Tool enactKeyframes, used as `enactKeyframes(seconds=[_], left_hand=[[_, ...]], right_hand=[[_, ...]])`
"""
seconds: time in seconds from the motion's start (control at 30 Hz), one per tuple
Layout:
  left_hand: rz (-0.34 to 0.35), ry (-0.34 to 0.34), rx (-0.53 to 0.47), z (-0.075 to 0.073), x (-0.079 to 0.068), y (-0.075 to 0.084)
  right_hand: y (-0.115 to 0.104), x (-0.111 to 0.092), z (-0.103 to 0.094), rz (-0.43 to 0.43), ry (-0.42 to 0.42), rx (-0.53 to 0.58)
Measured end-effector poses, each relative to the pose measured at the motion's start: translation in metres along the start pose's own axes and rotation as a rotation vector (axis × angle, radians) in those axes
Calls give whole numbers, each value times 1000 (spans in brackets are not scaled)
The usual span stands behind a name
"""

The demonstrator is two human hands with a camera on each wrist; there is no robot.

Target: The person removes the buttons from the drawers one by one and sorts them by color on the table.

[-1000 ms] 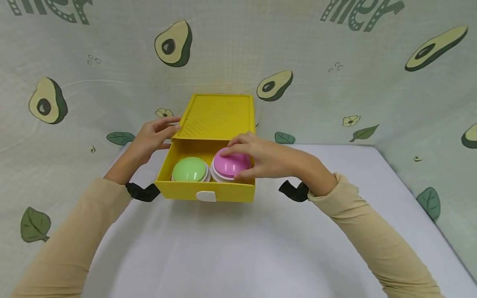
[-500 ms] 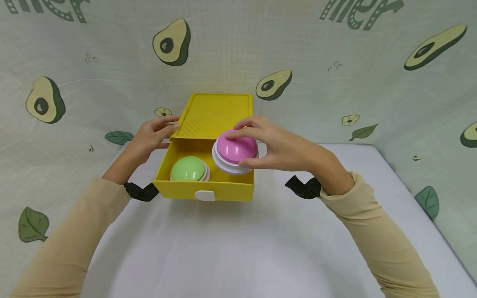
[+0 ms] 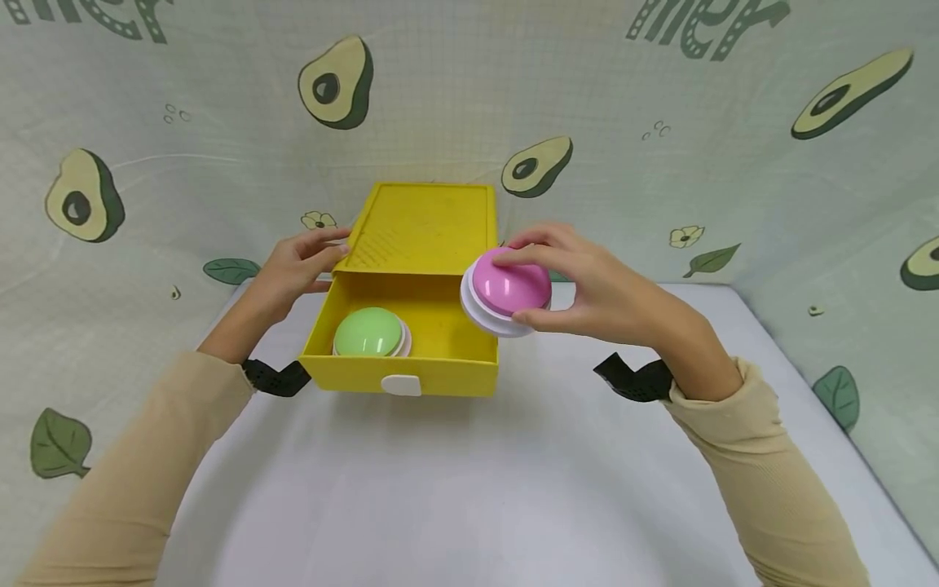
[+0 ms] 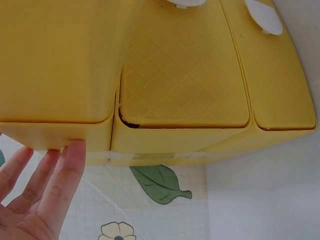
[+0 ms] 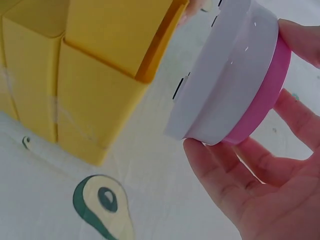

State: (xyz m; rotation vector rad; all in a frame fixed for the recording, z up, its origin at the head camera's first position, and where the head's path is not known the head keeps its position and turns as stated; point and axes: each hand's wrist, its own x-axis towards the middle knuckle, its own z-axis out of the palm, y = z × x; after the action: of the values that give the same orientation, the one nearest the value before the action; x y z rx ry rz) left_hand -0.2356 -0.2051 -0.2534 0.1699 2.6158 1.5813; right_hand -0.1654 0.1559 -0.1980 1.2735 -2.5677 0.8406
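Note:
My right hand (image 3: 579, 281) grips a pink-domed push-button buzzer (image 3: 513, 285) with a white base, tilted in the air at the drawer's right edge. In the right wrist view, fingers and thumb curl round the buzzer (image 5: 240, 85). A green-domed buzzer (image 3: 369, 333) with a white base sits on the left inside the pulled-out yellow drawer (image 3: 455, 377). My left hand (image 3: 297, 265) rests against the left side of the yellow drawer unit (image 3: 433, 224). In the left wrist view, that hand's extended fingers (image 4: 70, 172) touch the unit's side.
Below the pulled-out drawer, other drawers (image 4: 185, 75) with white handles are closed. The unit stands on a white table (image 3: 455, 489), near a wall cloth (image 3: 440, 90) printed with avocados. A white tab handle (image 3: 401, 385) juts from the top drawer's front.
My right hand has lifted the pink buzzer out of the drawer, moving up and to the right. My left hand and the green buzzer stay in place.

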Motion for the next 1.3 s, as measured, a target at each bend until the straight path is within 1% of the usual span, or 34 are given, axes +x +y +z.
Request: enactKeyframes(seconds=[0.2,0.33,0.47,0.57,0.8,1.1,1.3], left_hand=[[0,7,3,0,-1,-1],[4,8,2,0,-1,-1],[8,8,7,1,-1,-1],[12,12,9,1,0,-1],[13,11,14,0,-1,-1],[10,12,7,0,-2,-1],[16,12,12,0,-1,-1]], right_hand=[[12,-18,1,28,51,-32],[24,-31,7,53,84,-55],[38,-42,18,68,114,-77],[48,-47,28,94,127,-83],[71,-59,52,169,146,-47],[94,-67,81,244,172,-20],[106,-71,94,326,166,-6]])
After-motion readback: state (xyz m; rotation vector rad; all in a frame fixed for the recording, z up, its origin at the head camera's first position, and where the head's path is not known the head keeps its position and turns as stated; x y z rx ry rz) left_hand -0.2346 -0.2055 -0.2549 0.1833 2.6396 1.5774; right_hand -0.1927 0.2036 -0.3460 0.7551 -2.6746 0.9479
